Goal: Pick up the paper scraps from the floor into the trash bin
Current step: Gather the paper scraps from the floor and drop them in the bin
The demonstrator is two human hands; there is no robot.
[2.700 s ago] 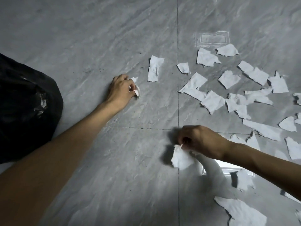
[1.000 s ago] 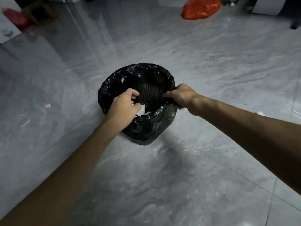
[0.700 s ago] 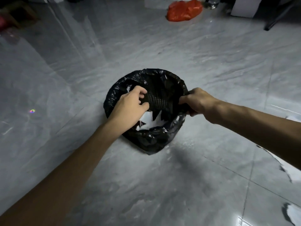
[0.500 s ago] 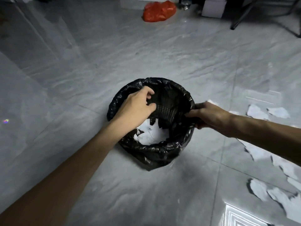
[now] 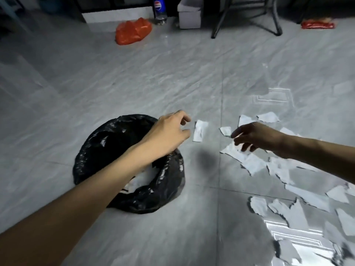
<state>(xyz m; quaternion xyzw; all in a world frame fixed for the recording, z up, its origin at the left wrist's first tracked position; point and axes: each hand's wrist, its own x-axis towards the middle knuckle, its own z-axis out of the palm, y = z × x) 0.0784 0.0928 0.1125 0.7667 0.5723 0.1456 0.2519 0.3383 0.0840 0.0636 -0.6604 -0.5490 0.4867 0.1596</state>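
Observation:
The trash bin [image 5: 96, 150], lined with a black plastic bag, stands on the grey tile floor left of centre, with white scraps [image 5: 143, 178] lying inside. My left hand [image 5: 169, 133] hovers over the bin's far right rim, fingers loosely apart and empty, close to a narrow white scrap [image 5: 199, 130] on the floor. My right hand [image 5: 253, 136] hangs open above the floor to the right, over a flat scrap [image 5: 233, 151]. Several torn paper scraps [image 5: 299, 208] are strewn across the floor at the right.
At the far wall lie an orange plastic bag [image 5: 132, 31], a cola bottle [image 5: 159, 10], a white box [image 5: 190, 15] and black chair legs [image 5: 245, 24]. A red packet [image 5: 317, 25] sits at the far right. Grey tile floor stretches left of the bin.
Both hands dropped their scraps into the bin, let go of its rim and swung right toward the scattered paper. The view has turned right, so the scraps are in sight again.

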